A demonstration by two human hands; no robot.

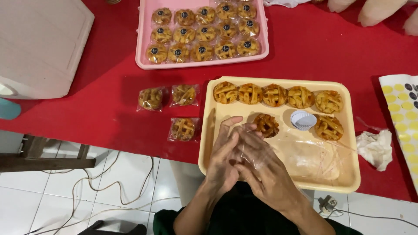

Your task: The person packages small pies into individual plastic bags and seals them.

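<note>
Looking down through the head camera, I see my left hand [225, 159] and right hand [263, 167] pressed together over the near edge of a cream tray [278, 185], fingers working a clear plastic wrapper [252, 152]. Just beyond my fingertips sits a bare lattice tart [266, 125], beside an empty white paper cup [303, 119]. Three wrapped tarts [183, 129] lie on the red table [109, 87] to the left. A pink tray [143, 61] of stickered tarts sits farther back.

Both forearms are bare from the elbow down; no sleeves, watch, rings or gloves show on the left hand [226, 159] or the right hand [265, 174]. At the bottom edge, a dark green cloth garment [163, 222] covers the lap.
</note>
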